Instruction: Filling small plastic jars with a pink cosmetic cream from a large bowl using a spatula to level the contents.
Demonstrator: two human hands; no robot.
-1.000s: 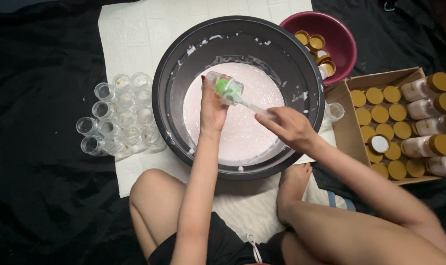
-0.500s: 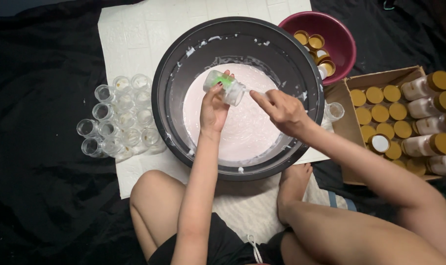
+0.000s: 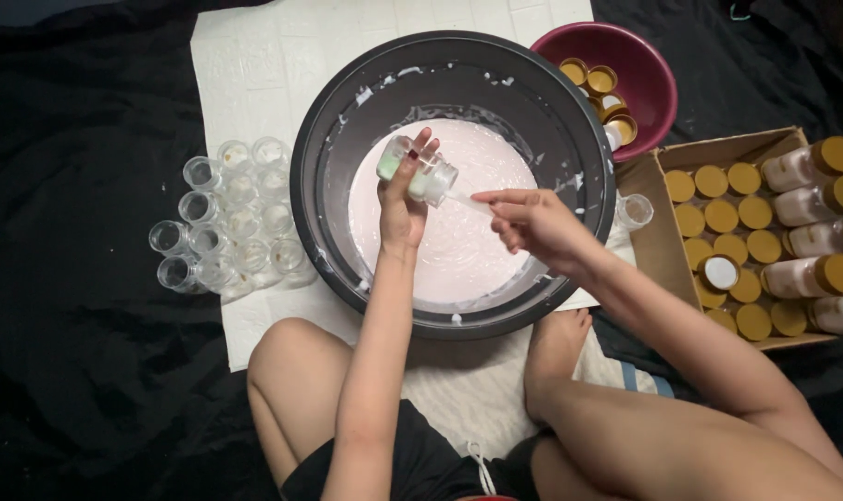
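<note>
Left hand: the left hand is wrapped around a small clear glass jar, tipped on its side above the middle of the basin, mouth toward the right hand.
Right hand: the right hand pinches a thin, pale clear stick whose far end reaches the jar's mouth.
Jar: round and see-through, with pale green and white inside.
Basin: a wide, round, dark basin with smooth walls streaked white, holding a flat pool of thick pale pink liquid.
Mat: a white, lightly tiled sheet lies under the basin on black cloth.
Empty jars: a cluster of small clear glass jars stands just left of the basin.
Bowl: a round maroon bowl behind the basin holds gold lids.
Box: a brown cardboard box on the right is packed with gold-capped jars.
</note>
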